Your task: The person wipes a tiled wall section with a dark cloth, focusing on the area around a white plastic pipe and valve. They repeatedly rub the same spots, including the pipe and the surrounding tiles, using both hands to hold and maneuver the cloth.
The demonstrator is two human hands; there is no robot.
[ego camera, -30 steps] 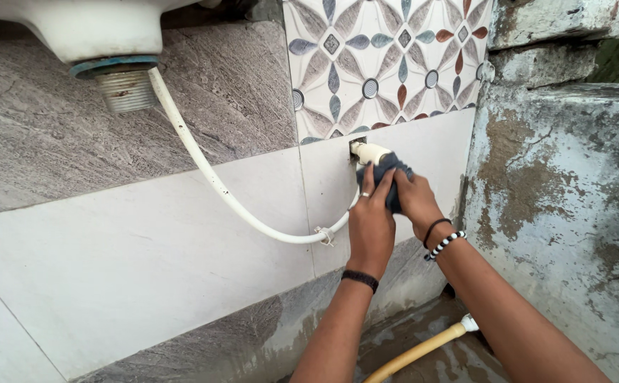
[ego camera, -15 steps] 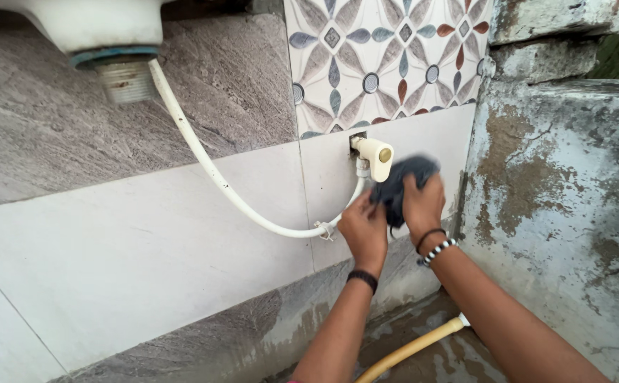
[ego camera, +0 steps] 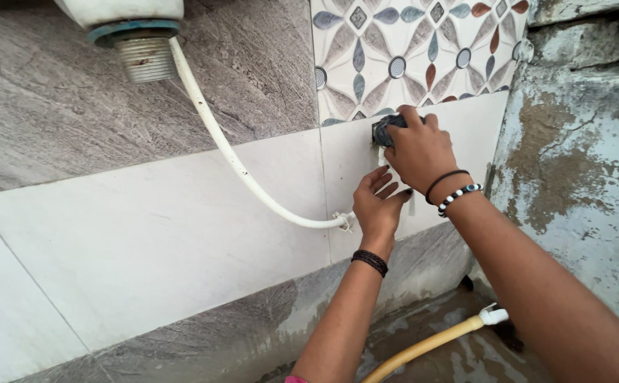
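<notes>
My right hand (ego camera: 421,150) presses a dark cloth (ego camera: 386,128) against the white wall valve, which is hidden under the hand and cloth. Just below it, my left hand (ego camera: 380,206) rests against the white tile with fingers spread, close to the end fitting of the white hose (ego camera: 238,164). That hose curves up to the threaded outlet (ego camera: 142,57) of a white basin at the top left. Both wrists wear dark bands; the right one also has a beaded bracelet.
A patterned tile (ego camera: 423,50) sits above the valve. A rough, peeling concrete wall (ego camera: 579,177) closes in on the right. On the wet floor lies a yellow hose (ego camera: 430,345) with a white tip.
My right hand with the cloth has moved up from beside the valve onto it, covering it. The left hand has stayed just below by the hose end.
</notes>
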